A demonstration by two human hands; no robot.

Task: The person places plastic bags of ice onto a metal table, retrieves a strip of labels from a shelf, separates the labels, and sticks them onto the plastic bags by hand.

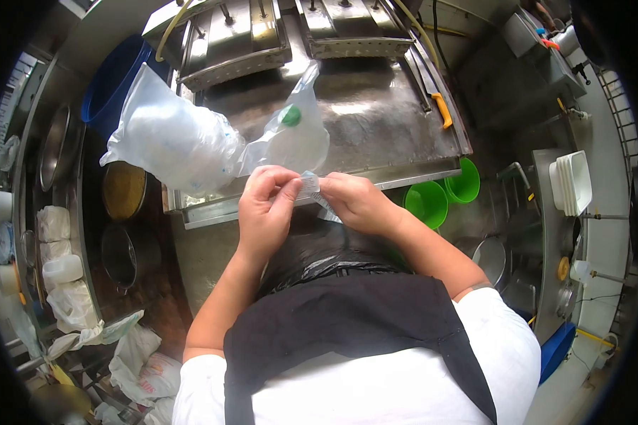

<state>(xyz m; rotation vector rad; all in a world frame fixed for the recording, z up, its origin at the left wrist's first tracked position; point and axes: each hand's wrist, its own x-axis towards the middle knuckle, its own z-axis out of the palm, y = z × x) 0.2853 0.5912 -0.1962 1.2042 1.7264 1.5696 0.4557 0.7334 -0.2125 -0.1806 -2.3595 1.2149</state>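
My left hand (269, 202) pinches a small piece of clear plastic (309, 184) between thumb and fingers. On the other side of it, my right hand (358, 203) grips the same piece with its fingers closed. A narrow strip of the plastic hangs below, between the hands; its exact kind is hard to make out. Just beyond my hands, a clear plastic bag (301, 142) with a green round thing (290, 115) in or behind it stands on the metal worktop (361, 127). Left of it rests a large, full-looking translucent plastic bag (174, 134).
A knife with a yellow handle (441, 110) lies at the worktop's right edge. Metal trays (361, 47) stand at the back. Green buckets (426, 205) are below right, a blue barrel (113, 88) at left. White containers (573, 183) sit on the right shelf.
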